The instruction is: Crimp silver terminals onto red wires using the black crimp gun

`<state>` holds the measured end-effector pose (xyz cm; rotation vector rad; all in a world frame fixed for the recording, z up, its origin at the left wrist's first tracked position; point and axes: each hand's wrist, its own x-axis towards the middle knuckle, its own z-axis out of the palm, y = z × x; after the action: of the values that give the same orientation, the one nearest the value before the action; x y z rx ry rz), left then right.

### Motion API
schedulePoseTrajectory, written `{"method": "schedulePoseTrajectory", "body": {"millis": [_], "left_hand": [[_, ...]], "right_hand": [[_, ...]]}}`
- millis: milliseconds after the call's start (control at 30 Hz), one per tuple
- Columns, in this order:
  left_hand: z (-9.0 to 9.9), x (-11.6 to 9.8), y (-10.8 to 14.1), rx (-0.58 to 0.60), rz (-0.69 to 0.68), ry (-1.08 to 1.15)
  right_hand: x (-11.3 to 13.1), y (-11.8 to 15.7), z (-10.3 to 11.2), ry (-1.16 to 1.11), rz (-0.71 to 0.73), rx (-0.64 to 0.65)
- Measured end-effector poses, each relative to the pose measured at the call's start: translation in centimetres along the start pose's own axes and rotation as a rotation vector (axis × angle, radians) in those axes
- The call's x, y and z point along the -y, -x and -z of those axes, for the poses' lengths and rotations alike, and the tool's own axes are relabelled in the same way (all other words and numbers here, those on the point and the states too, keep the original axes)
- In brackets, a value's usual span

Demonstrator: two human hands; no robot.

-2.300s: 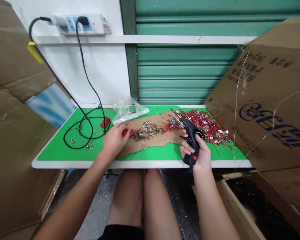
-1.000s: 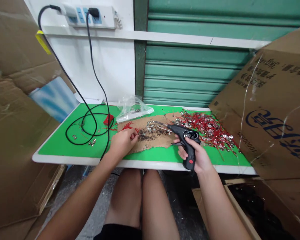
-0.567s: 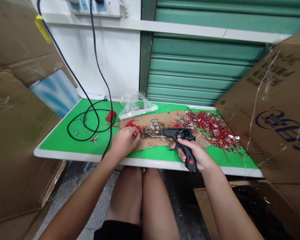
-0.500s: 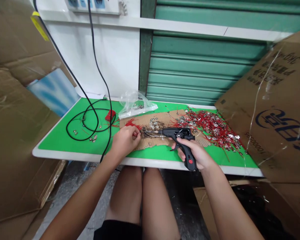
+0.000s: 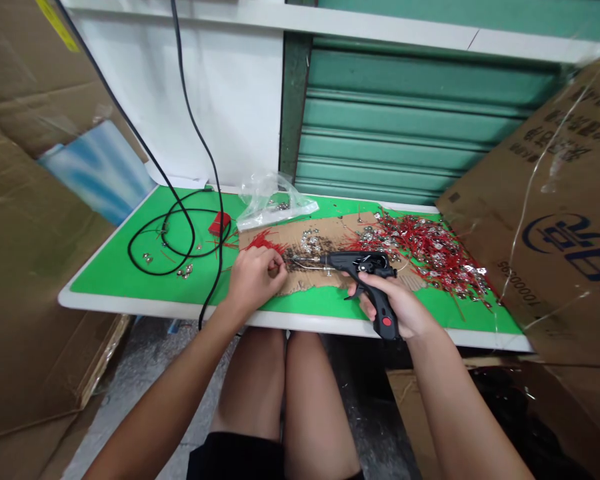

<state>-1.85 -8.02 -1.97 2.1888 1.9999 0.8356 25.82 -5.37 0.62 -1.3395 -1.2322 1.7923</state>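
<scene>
The green-topped bench [image 5: 130, 288] bears 1 cardboard strip [image 5: 300, 285] at centre and black cable [image 5: 138, 265] at centre left.

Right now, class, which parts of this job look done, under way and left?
Probably done: the far-right heap of red wires with metal pieces. In hand: the right hand holds a black tool, its tip by the left hand, fingers pinched. Apparently left: loose red wires and loose metal pieces on the cardboard.

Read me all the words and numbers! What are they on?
"10000", on the right cardboard box; its last digits are too blurred.
"Kg", higher on that box, beside black characters too blurred to read.
Blue logo, same box: too slanted and blurred.
Yellow tag: nothing readable.
</scene>
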Motion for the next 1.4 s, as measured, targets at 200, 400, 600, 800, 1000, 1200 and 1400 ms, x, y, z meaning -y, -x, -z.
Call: {"method": "schedulePoseTrajectory", "body": {"millis": [200,400,600,800,1000,1200,1400], "left_hand": [[-0.09,-0.15,0.11,-0.011,0.016,-0.005],[-0.19,-0.1,0.07,-0.011,0.02,0.003],[-0.1,-0.17,0.04,-0.008,0.031,0.0],[-0.2,-0.12,0.02,-0.014,0.029,-0.009],[-0.26,0.02,0.01,-0.02,0.041,-0.014],[-0.38,0.13,0.05,-0.019,0.045,-0.017],[-0.33,0.05,0.05,-0.018,0.051,-0.018]], "right_hand": [[0.08,0.12,0.02,0.018,-0.019,0.017],[0.14,0.1,-0.08,-0.02,0.006,0.019],[0.22,0.05,-0.18,-0.059,0.029,-0.001],[0.15,0.16,-0.05,0.015,0.002,0.024],[0.28,0.18,-0.02,0.013,-0.034,0.016],[0.19,0.04,0.2,0.008,-0.057,0.048],[0.51,0.05,-0.07,-0.087,-0.032,0.038]]}}
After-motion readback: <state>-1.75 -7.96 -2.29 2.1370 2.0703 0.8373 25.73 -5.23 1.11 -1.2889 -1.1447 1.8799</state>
